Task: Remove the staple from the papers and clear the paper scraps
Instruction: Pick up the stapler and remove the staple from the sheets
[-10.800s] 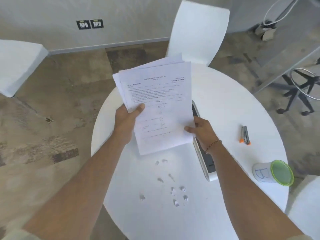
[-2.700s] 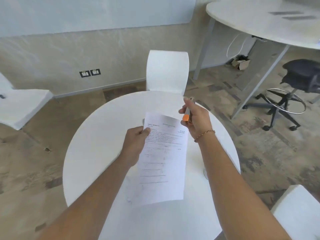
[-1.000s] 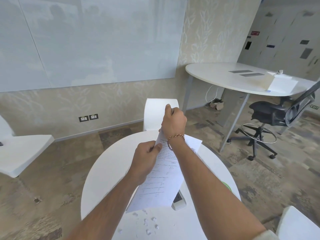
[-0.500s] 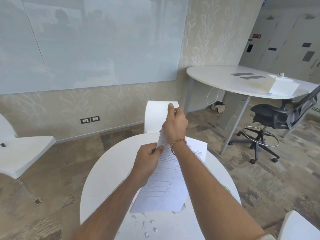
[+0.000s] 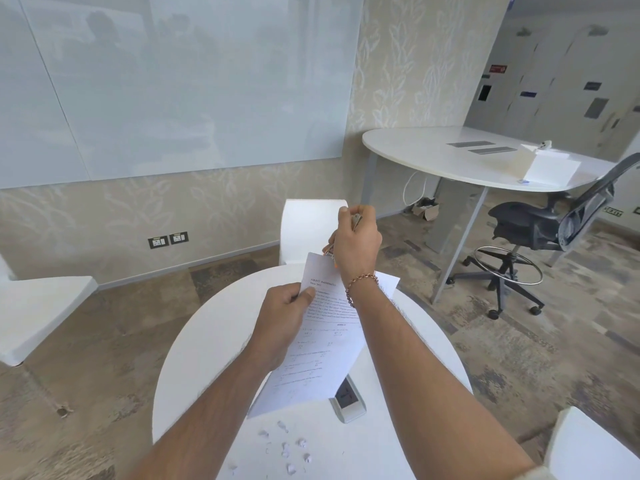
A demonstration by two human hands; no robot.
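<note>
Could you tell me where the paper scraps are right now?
The scraps lie on the table, bottom centre of view, just below the held papers.

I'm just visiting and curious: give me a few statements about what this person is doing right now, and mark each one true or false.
1. The left hand holds the papers up off the round table. True.
2. The right hand is empty. False: it grips a small tool at the papers' top corner.
3. Paper scraps lie on the table. True.
4. The right wrist is bare. False: it wears a bracelet.
5. The scraps sit in a cup. False: they lie loose.
</note>
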